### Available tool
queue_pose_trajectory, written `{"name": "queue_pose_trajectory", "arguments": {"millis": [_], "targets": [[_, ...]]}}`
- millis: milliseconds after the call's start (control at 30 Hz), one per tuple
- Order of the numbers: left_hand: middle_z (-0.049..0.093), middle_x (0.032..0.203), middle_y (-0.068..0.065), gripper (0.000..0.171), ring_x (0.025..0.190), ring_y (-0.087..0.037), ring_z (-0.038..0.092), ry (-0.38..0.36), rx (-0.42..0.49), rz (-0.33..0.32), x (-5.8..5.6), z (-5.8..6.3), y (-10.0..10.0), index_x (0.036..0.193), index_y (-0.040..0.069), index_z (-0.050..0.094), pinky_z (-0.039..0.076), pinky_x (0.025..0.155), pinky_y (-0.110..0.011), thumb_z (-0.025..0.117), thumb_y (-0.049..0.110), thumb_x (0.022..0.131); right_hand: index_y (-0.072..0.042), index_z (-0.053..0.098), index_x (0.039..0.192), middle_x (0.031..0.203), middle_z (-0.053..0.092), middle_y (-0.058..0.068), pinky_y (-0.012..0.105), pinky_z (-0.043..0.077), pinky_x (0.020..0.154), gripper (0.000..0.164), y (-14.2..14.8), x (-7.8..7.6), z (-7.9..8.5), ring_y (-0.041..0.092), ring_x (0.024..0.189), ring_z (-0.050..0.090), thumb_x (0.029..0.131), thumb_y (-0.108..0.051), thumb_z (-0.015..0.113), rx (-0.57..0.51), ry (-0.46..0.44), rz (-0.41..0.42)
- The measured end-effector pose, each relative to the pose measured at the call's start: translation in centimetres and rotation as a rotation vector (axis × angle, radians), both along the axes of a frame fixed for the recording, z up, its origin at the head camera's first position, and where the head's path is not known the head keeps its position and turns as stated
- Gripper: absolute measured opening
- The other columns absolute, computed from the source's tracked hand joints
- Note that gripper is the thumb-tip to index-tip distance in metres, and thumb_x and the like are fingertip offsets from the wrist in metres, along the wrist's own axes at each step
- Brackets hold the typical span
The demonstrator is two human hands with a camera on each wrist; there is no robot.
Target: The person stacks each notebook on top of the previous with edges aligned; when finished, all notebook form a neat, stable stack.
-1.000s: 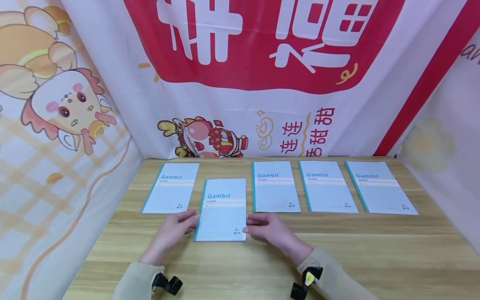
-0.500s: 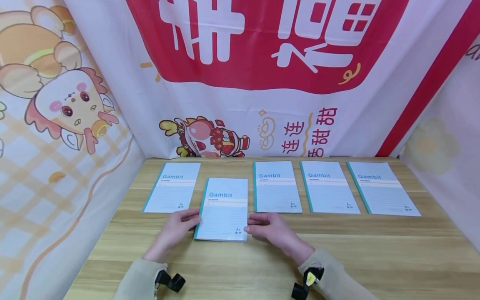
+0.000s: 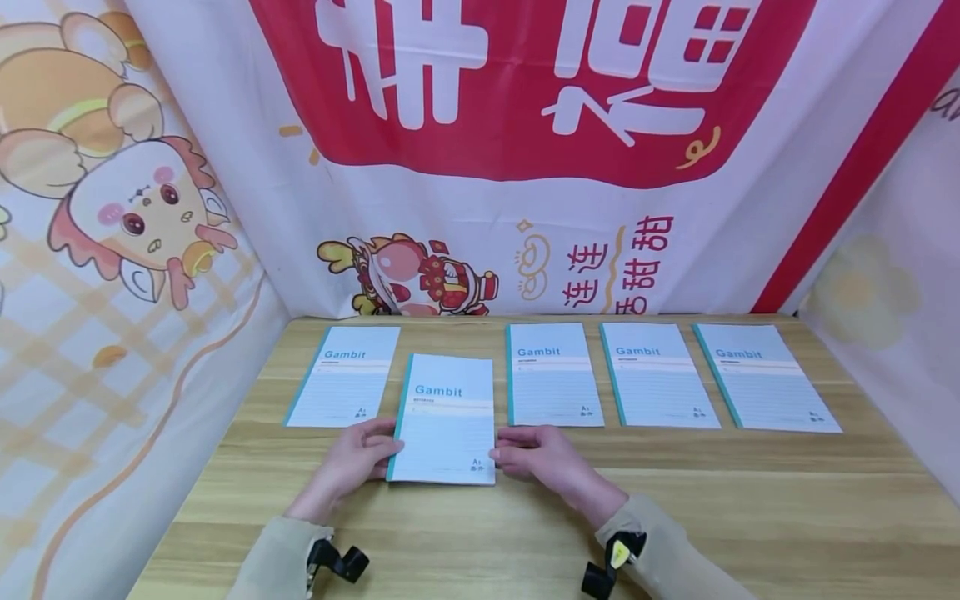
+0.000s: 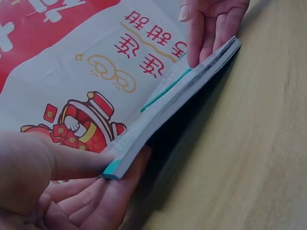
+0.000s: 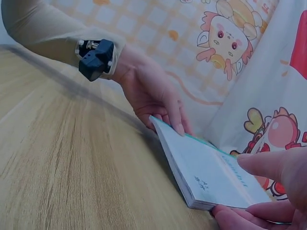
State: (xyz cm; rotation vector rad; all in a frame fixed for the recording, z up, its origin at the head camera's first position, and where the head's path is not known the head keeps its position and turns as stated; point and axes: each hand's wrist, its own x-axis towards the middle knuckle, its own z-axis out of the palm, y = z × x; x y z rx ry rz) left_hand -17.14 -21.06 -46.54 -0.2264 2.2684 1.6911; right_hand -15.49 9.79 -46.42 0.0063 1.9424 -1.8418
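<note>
A pale blue notebook [image 3: 446, 425] with a teal spine and "Gambit" on its cover lies in front of the back row. My left hand [image 3: 356, 458] pinches its spine side, thumb on the cover and fingers beneath. In the left wrist view this side of the notebook [image 4: 163, 115] is tilted up, with dark shadow underneath. At the opposite edge, near the lower corner, my right hand [image 3: 547, 462] holds the notebook lightly between thumb and fingers. The right wrist view shows the notebook [image 5: 206, 167] sloping down toward the right hand's fingers [image 5: 249, 218].
Matching notebooks stand along the wooden table's [image 3: 480, 542] back edge: one notebook [image 3: 345, 375] at the left, others [image 3: 555, 375] [image 3: 660, 375] [image 3: 767, 377] to the right, with a gap between. A printed cloth [image 3: 480, 200] hangs behind, and cloth walls flank both sides.
The left side of the held notebook has risen slightly, so its top edge now slants down to the right. My left fingers sit a little lower on the spine; the right hand barely moves.
</note>
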Motion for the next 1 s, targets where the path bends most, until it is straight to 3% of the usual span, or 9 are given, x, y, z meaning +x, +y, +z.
{"name": "queue_pose_trajectory", "arguments": {"millis": [300,633,1000], "targets": [[0.073,0.11,-0.012,0.055,0.092,-0.023,0.07,0.031,0.077,-0.006,0.1,0.4,-0.5,0.149,0.001,0.047,0.06,0.075,-0.033,0.068,0.01,0.099,0.004,0.058,0.137,0.123,0.067,0.014,0.033,0.058,0.088,0.057,-0.1,-0.2,-0.4,0.024,0.106,0.068,0.09,-0.018,0.081,-0.007,0.029,-0.012],[0.073,0.106,-0.013,0.054,0.089,-0.024,0.07,0.039,0.138,-0.001,0.3,0.9,-0.1,0.148,0.001,0.048,0.061,0.073,-0.033,0.068,0.008,0.098,0.006,0.062,0.131,0.111,0.071,0.013,0.035,0.06,0.085,0.048,0.0,-0.1,-0.8,0.026,0.1,0.07,0.091,-0.012,0.079,-0.004,0.045,-0.023],[0.073,0.108,-0.011,0.054,0.093,-0.023,0.069,0.035,0.119,-0.003,0.2,0.9,0.0,0.147,0.005,0.05,0.06,0.074,-0.032,0.07,0.011,0.097,0.006,0.061,0.131,0.107,0.071,0.014,0.036,0.061,0.082,0.045,0.0,0.0,-0.9,0.026,0.095,0.071,0.092,-0.01,0.077,-0.031,0.054,-0.036]]}}
